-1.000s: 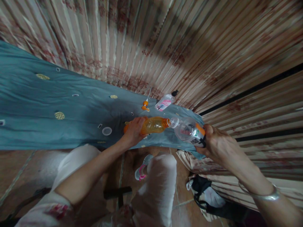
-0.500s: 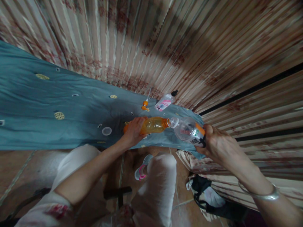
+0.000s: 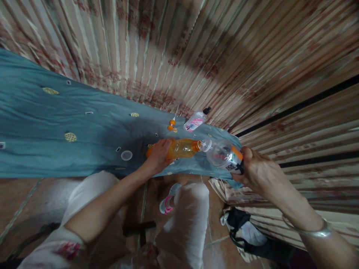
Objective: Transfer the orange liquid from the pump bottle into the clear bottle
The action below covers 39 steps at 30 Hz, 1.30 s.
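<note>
**Two bottles held mouth to mouth over the blue cloth**

A small round translucent lid (image 3: 126,155) lies on the blue-grey patterned cloth (image 3: 56,116) that covers the table, near its front edge. Just right of it the left hand (image 3: 157,156) closes around the base of a clear plastic bottle of orange liquid (image 3: 182,148), which lies almost level above the front edge; the fingers hide its bottom end. Its neck meets the mouth of a clear, nearly empty plastic bottle with an orange-and-white label (image 3: 223,154), tilted toward it. Whether the two openings actually touch is hard to make out. The right hand (image 3: 256,172) grips that bottle's base, covering it; a silver bangle (image 3: 314,231) circles the wrist.

Behind the bottles, toward the back edge, lie a small orange dropper-like piece (image 3: 172,125), too small to identify, and a small clear bottle with a pink label and black cap (image 3: 195,120), on its side. The striped floral curtain (image 3: 196,48) hangs behind, blurred.
</note>
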Each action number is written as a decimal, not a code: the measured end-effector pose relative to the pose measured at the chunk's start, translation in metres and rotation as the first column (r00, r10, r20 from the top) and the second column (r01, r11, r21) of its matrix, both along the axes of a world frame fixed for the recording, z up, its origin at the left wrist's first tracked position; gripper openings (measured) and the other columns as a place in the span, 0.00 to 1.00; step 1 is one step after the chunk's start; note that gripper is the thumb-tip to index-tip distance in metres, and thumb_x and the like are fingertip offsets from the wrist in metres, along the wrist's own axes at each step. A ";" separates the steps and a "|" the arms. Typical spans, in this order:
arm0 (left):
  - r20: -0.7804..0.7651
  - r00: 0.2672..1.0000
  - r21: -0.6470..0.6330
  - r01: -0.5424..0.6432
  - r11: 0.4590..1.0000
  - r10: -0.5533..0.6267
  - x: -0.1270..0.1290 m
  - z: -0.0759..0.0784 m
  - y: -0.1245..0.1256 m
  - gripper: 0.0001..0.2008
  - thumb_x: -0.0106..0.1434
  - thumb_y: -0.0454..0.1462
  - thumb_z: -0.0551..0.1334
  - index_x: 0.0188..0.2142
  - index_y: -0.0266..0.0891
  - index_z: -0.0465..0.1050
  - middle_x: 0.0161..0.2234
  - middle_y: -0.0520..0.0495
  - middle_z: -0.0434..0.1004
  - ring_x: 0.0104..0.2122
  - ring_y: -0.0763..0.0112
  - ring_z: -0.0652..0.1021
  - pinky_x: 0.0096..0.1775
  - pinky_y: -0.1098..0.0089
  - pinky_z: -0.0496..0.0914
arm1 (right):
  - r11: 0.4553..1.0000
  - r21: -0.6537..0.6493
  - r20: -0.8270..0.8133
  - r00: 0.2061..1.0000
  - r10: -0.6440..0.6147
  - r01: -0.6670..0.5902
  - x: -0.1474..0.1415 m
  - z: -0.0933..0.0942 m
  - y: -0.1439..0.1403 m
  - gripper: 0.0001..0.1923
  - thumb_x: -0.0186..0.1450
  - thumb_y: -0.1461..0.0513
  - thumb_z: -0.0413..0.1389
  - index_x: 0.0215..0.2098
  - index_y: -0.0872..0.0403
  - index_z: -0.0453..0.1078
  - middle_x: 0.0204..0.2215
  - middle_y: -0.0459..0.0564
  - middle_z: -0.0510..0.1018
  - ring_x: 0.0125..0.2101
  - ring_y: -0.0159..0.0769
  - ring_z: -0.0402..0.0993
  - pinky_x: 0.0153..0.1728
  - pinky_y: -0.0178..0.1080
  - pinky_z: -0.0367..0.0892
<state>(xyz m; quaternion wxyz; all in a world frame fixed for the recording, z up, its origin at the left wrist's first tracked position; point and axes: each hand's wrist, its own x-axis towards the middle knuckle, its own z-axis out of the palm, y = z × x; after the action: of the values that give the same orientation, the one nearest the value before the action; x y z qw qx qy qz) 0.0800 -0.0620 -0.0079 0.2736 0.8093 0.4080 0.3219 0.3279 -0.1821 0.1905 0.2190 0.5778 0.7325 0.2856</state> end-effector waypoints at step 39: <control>-0.001 1.000 -0.014 0.015 1.000 -0.015 -0.001 0.001 0.001 0.35 0.55 0.33 0.71 0.59 0.40 0.59 0.56 0.38 0.72 0.57 0.52 0.74 0.57 0.52 0.70 | 0.999 0.020 0.014 0.999 0.029 -0.030 0.000 0.000 -0.001 0.15 0.62 0.55 0.60 0.36 0.55 0.62 0.24 0.50 0.70 0.23 0.39 0.67 0.25 0.38 0.54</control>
<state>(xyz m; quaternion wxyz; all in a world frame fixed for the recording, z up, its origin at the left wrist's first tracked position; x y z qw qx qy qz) 0.0794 -0.0612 -0.0070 0.2814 0.8107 0.4042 0.3165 0.3278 -0.1833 0.1906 0.2142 0.5670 0.7366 0.3001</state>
